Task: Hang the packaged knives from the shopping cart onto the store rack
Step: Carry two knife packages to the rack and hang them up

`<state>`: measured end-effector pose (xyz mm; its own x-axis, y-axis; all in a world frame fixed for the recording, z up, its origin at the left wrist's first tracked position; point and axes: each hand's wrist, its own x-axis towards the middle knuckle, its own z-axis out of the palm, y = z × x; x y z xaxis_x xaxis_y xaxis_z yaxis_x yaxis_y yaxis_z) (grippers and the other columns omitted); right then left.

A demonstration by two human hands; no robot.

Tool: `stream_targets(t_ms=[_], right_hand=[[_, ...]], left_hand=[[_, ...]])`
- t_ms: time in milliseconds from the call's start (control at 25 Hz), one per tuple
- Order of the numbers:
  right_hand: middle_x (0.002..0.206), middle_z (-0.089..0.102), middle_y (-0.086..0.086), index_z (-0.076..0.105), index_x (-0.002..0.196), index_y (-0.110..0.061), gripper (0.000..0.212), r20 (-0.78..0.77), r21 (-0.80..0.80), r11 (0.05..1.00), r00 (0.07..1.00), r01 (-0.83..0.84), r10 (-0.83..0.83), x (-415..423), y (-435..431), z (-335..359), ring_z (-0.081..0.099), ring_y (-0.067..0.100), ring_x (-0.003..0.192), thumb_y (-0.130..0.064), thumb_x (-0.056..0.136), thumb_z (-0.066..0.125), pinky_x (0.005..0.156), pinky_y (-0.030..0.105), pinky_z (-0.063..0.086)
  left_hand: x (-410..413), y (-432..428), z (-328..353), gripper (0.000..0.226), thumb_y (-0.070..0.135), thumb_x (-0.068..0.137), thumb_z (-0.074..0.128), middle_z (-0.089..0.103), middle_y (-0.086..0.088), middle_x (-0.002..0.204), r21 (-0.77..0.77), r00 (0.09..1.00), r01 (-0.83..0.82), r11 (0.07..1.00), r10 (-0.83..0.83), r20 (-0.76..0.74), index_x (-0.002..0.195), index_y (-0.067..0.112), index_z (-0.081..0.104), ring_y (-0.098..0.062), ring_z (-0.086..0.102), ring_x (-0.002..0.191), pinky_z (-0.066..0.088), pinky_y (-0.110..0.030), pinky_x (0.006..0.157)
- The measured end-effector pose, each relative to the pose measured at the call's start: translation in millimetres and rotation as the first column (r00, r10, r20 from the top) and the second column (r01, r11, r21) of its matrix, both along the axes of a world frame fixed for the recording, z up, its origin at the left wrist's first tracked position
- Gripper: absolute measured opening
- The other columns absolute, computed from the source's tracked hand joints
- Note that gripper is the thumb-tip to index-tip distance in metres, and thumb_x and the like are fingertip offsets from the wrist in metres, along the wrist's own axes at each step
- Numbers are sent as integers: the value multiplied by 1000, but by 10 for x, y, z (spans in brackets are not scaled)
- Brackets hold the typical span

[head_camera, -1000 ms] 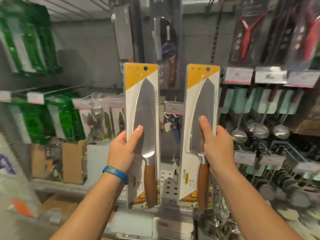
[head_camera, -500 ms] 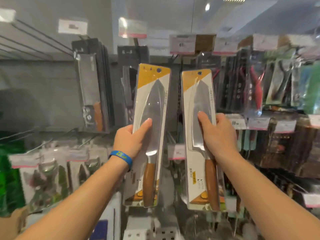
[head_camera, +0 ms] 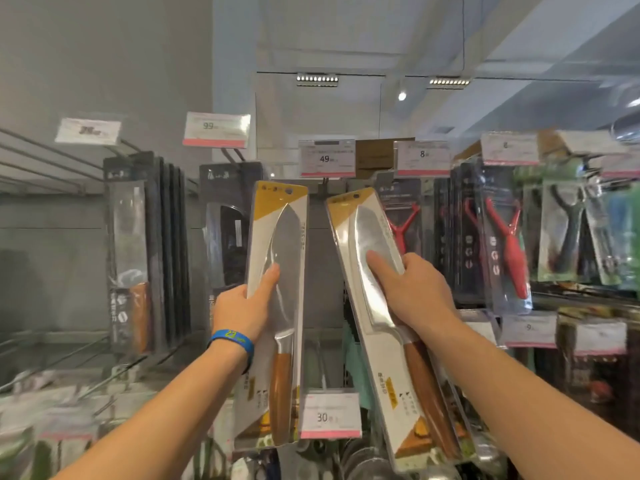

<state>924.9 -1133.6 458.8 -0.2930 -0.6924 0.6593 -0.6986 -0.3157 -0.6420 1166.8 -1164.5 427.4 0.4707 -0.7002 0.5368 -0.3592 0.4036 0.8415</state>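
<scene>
Head view: the left hand [head_camera: 239, 313], in the centre of the frame with a blue wristband [head_camera: 231, 341] on its wrist, grips the left packaged knife [head_camera: 289, 233] by its left edge. Its thumb lies across the clear front over the blade, and its fingers are curled out of sight behind the card. This pack stands almost upright, with its yellow top and hang hole up and the wooden handle down.

The right hand [head_camera: 415, 292], just right of centre, holds the right packaged knife [head_camera: 363, 226] the same way from the right edge, thumb pressed flat on the front over the blade and fingers wrapped round the side. This pack is tilted, its yellow top leaning toward the upper left and its lower end toward the lower right. The two packs are apart, with a strip of the grey store rack [head_camera: 322, 265] showing between them. Both tops sit just below the price tag marked 49 [head_camera: 327, 157]; neither can be seen on a hook.

Around them, dark boxed knives [head_camera: 138, 254] hang at the left under a tag marked 99 [head_camera: 216, 129]. Red peelers [head_camera: 512, 251] in clear packs hang at the right near a tag marked 8 [head_camera: 422, 157]. A tag marked 30 [head_camera: 329, 415] sits low in the centre between the forearms. Bare wire hooks run along the far left. Across the top are a white ceiling and two strip lights [head_camera: 317, 79]; a grey wall [head_camera: 86, 57] fills the upper left.
</scene>
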Motion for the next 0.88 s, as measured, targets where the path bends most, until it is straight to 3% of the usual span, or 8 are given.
stream_targets(t_ms=[80, 200, 280, 480, 720, 880], right_hand=[[90, 64, -7, 61, 105, -22, 58, 41, -46, 998, 998, -45, 47, -76, -79, 102, 62, 12, 79, -77, 90, 48, 56, 28, 38], [85, 65, -11, 63, 98, -25, 52, 50, -140, 984, 992, -108, 116, -113, -140, 279, 60, 6, 73, -74, 90, 52, 54, 26, 38], [81, 67, -11, 63, 90, -27, 49, 60, -212, 969, 988, -128, 143, -105, -146, 373, 62, 6, 70, -75, 88, 53, 54, 26, 40], [77, 66, -14, 63, 84, -28, 48, -13, -284, 955, 996, -88, 88, -154, -141, 676, 62, 5, 68, -76, 87, 54, 52, 26, 38], [58, 66, -15, 67, 74, -26, 63, -60, -292, 955, 998, -50, 34, -365, -50, 725, 61, 4, 54, -87, 75, 48, 52, 25, 39], [62, 66, -26, 67, 69, -22, 68, -71, -249, 965, 995, -83, 68, -315, -17, 580, 61, -4, 55, -87, 70, 45, 50, 27, 40]], left_hand=[[-102, -86, 64, 70, 78, 74, 60, 37, -3, 51, 29, 1000, -12, 1000, 11, 15, 51, 16, 36, -18, 33, 50, 28, -33, 51], [-191, -179, 162, 84, 77, 78, 54, 53, -18, 67, 68, 997, -44, 997, 40, 64, 67, -6, 60, -23, 43, 59, 33, -32, 54], [-184, -218, 212, 86, 76, 79, 56, 55, -18, 70, 35, 999, -30, 999, 29, 42, 76, -9, 64, -21, 45, 63, 35, -34, 56], [-236, -231, 404, 64, 72, 78, 60, 40, -4, 55, -101, 995, 73, 992, -66, 68, 59, 13, 45, -16, 36, 53, 30, -31, 50], [-195, -277, 519, 66, 81, 65, 52, 34, 5, 45, -177, 985, 122, 977, -98, 139, 53, 18, 36, -11, 29, 44, 25, -22, 42], [-201, -361, 554, 67, 81, 66, 53, 35, 1, 50, -170, 984, 134, 976, -111, 137, 56, 17, 37, -13, 32, 47, 27, -24, 45]])
